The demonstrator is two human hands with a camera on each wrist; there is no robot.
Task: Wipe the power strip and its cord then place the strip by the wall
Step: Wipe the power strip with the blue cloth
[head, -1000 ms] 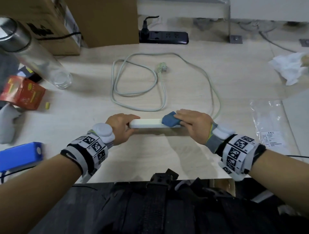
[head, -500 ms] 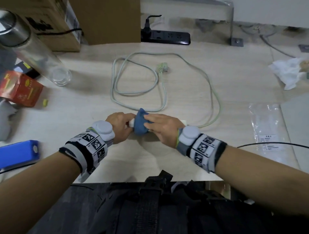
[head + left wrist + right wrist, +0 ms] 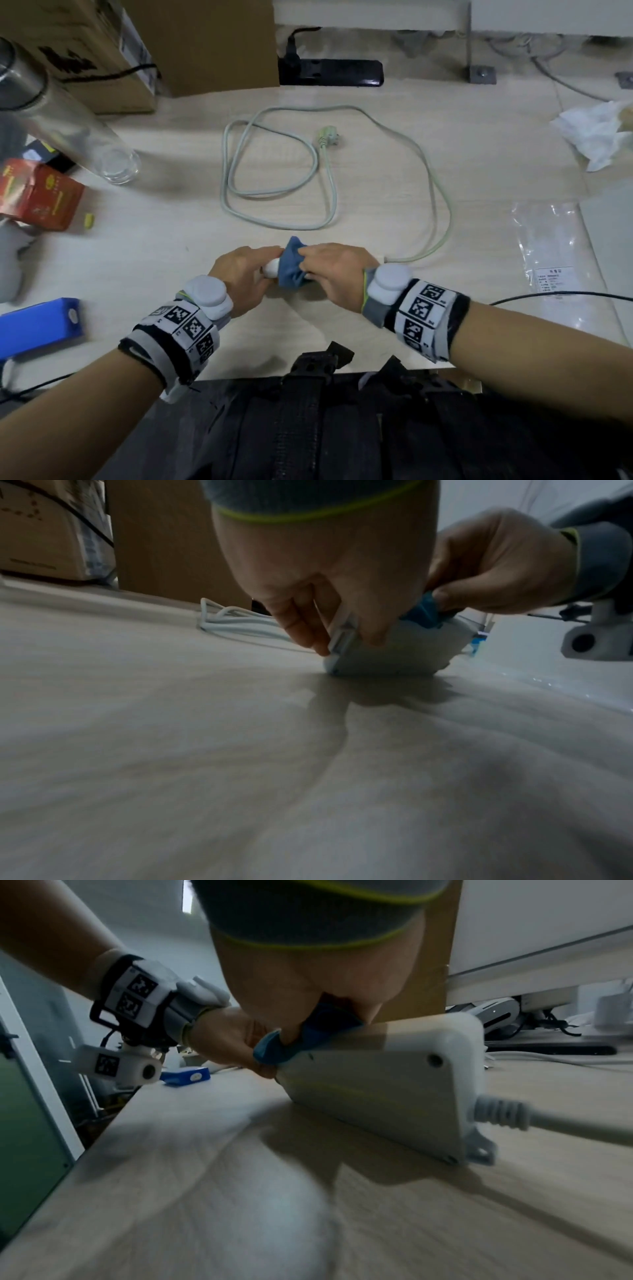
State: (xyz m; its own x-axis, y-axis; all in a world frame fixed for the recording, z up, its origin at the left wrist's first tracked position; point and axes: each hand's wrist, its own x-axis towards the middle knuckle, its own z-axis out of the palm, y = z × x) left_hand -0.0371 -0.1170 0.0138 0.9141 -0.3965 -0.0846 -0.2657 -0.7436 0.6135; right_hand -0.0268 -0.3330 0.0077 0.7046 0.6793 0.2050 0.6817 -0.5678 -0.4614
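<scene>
The white power strip [image 3: 271, 270] stands tilted on its long edge near the table's front; its back shows in the right wrist view [image 3: 377, 1085]. My left hand [image 3: 239, 274] grips its left end, fingers and thumb pinching it [image 3: 342, 626]. My right hand [image 3: 332, 270] clutches a blue cloth [image 3: 291, 263] wrapped over the strip's top edge, close against the left hand; the cloth [image 3: 308, 1039] bulges below the fingers. The pale cord [image 3: 329, 192] leaves the strip's right end [image 3: 548, 1121], loops over the table and ends in a plug [image 3: 328, 135].
A black power strip [image 3: 335, 72] and cardboard boxes [image 3: 205, 44] line the back. A glass bottle [image 3: 68, 126], a red box [image 3: 37, 195] and a blue box [image 3: 37, 325] sit left. Crumpled tissue [image 3: 596, 133], a plastic bag [image 3: 548, 253] and a black cable [image 3: 548, 294] lie right.
My right hand has slid the blue cloth leftward along the strip, from its right part up to the left hand. The left hand has kept its hold.
</scene>
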